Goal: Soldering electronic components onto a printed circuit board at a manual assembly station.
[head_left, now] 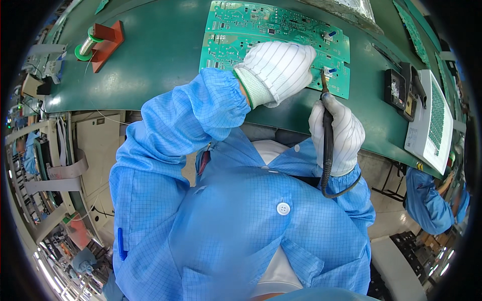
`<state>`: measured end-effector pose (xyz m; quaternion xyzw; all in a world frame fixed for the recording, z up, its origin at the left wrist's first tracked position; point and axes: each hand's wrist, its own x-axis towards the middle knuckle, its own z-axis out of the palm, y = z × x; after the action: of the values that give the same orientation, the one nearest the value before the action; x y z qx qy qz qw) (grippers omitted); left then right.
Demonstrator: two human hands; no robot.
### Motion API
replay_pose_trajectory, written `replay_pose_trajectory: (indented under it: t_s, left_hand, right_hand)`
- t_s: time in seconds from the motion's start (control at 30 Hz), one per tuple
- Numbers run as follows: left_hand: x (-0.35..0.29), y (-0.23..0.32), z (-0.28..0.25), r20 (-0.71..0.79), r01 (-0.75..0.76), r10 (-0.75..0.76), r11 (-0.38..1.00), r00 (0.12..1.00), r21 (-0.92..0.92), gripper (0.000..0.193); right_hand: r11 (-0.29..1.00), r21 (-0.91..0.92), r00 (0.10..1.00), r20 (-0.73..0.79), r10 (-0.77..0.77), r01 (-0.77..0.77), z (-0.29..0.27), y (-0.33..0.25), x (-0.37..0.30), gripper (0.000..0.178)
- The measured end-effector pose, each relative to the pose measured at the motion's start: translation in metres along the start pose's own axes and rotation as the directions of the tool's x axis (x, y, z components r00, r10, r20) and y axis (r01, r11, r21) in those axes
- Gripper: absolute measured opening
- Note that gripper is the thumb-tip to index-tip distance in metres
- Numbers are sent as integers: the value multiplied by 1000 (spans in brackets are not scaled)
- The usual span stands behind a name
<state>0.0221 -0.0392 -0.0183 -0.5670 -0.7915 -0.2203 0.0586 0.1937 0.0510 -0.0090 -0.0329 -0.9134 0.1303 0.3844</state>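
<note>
Right hand [345, 131] clamped on slim black soldering iron [328, 133], tip at rectangular green circuit board [228, 50] on dark-green worktop [155, 60]. Left hand [282, 69] above board, grip hidden. Board likely light, stiff, fragile: hold edges.

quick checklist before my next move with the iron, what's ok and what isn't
1. Soldering iron gripped in right hand: ok
2. Iron tip beside the blue-shafted component on the green circuit board: ok
3. Tip actually touching a joint: cannot tell
4. Left hand fingers holding something: cannot tell, hidden under the glove
5. Solder spool on its red stand: ok
</note>
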Motion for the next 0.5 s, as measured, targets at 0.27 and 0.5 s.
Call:
replay_pose_trajectory:
  t_s: [0.27, 0.5]
  left_hand:
    - [0, -5, -2, -12, -74, 73, 997, 997, -18, 13]
    - [1, -6, -1, 43, -77, 78, 997, 996, -25, 17]
  right_hand:
    - [998, -39, 999, 1, 46, -46, 0, -2, -2, 27]
    - [998, 7, 998, 31, 60, -60, -2, -2, -2, 30]
